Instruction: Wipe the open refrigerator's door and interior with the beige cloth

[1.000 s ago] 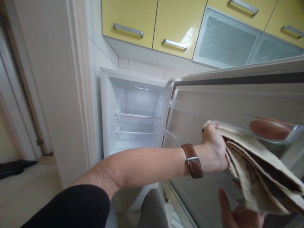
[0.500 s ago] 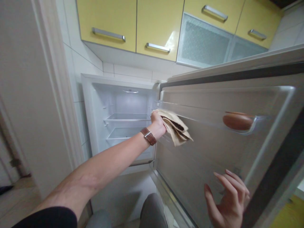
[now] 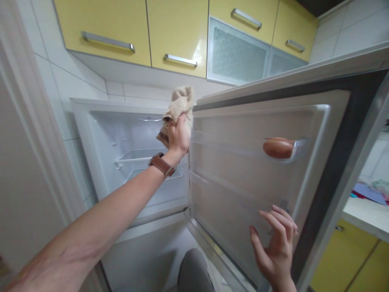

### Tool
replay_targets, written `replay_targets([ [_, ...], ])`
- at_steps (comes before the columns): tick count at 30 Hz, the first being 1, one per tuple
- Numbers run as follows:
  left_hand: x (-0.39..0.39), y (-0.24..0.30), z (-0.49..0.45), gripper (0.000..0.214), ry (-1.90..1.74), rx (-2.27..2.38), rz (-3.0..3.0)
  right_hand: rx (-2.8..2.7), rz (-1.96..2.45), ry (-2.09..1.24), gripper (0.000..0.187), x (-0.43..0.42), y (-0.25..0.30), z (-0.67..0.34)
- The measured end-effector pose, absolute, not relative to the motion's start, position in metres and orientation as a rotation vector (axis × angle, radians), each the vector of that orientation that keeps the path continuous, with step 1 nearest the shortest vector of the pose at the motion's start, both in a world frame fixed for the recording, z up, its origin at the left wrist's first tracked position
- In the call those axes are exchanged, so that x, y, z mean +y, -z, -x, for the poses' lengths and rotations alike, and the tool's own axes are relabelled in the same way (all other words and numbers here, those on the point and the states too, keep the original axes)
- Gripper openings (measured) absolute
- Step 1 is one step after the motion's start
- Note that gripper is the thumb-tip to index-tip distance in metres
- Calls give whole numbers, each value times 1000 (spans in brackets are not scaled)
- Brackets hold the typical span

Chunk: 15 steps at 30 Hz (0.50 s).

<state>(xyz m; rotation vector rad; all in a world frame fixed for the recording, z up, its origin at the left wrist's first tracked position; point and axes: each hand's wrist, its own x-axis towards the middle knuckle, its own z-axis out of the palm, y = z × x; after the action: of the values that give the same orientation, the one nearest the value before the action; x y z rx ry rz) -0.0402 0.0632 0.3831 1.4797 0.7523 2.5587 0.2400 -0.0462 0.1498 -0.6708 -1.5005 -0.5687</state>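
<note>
My left hand [image 3: 178, 136], with a brown watch strap at the wrist, is closed on a beige cloth [image 3: 180, 106]. It holds the cloth up against the top hinge-side corner of the open fridge door [image 3: 243, 170]. My right hand [image 3: 275, 247] is low at the door's inner face near its outer edge, fingers apart and lightly curled, holding nothing. A brown egg [image 3: 278, 148] lies in the door's clear upper rack. The fridge compartment [image 3: 133, 162] stands open with bare shelves.
Yellow wall cabinets [image 3: 127, 28] with metal handles and a frosted glass panel [image 3: 235, 52] hang above the fridge. A white wall or door frame [image 3: 27, 142] stands close on the left. A countertop [image 3: 364, 211] with coloured items shows at the right, behind the door.
My left hand has carried the cloth from the door's middle rack leftward and up to the door's top corner. The right hand has risen into full view near the door edge.
</note>
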Motion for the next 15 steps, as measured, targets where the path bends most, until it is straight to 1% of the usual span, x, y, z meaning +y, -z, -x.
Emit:
replay_targets([
  [3, 53, -395, 13, 19, -2246, 1058, -1847, -1504, 667, 556, 30, -46, -149, -240],
  [4, 49, -397, 5, 19, -2159, 1173, -1918, -1505, 665, 552, 30, -46, -149, -240],
  [7, 35, -399, -14, 30, -1990, 1423, -2089, -1505, 666, 538, 30, -46, -148, -241],
  [11, 22, -394, -23, 37, -1840, 1451, -2349, -1509, 665, 544, 31, -43, -146, -244],
  [15, 27, -386, -16, 31, -1910, 1319, -2439, -1519, 652, 550, 33, -43, -146, -244],
])
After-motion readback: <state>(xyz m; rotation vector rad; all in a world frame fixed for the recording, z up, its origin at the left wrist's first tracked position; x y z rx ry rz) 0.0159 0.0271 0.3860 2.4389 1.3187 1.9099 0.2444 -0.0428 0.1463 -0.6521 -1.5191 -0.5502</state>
